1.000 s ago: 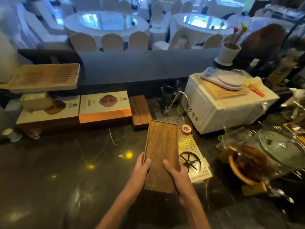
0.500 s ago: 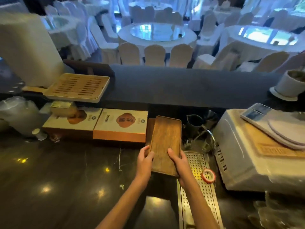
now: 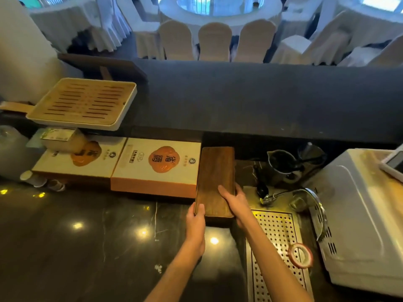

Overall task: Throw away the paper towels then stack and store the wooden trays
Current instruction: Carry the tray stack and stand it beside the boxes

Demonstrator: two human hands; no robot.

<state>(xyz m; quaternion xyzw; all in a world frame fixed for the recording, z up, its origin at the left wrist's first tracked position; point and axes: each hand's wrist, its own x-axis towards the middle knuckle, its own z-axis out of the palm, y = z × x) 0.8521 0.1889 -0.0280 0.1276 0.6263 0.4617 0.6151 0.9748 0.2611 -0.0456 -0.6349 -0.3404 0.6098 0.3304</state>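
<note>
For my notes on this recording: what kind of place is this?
Probably a banquet hall's service counter: round tables and covered chairs beyond it, a perforated metal drain tray on it.

My left hand [image 3: 196, 221] has room to pass over the dark counter [image 3: 87, 240] near me and to the left. Farther in, the orange-and-white box [image 3: 156, 168] stands just beside the wooden tray [image 3: 214, 177] and blocks that side. Behind the tray, the raised ledge [image 3: 261, 101] closes the way forward. Beside my right hand [image 3: 236, 203] a gap opens toward the dark pitcher [image 3: 281, 165]. The faucet [image 3: 270, 198] and white appliance [image 3: 359, 225] crowd it, and a tape roll [image 3: 299, 255] lies on the perforated drain tray [image 3: 274, 236].
</note>
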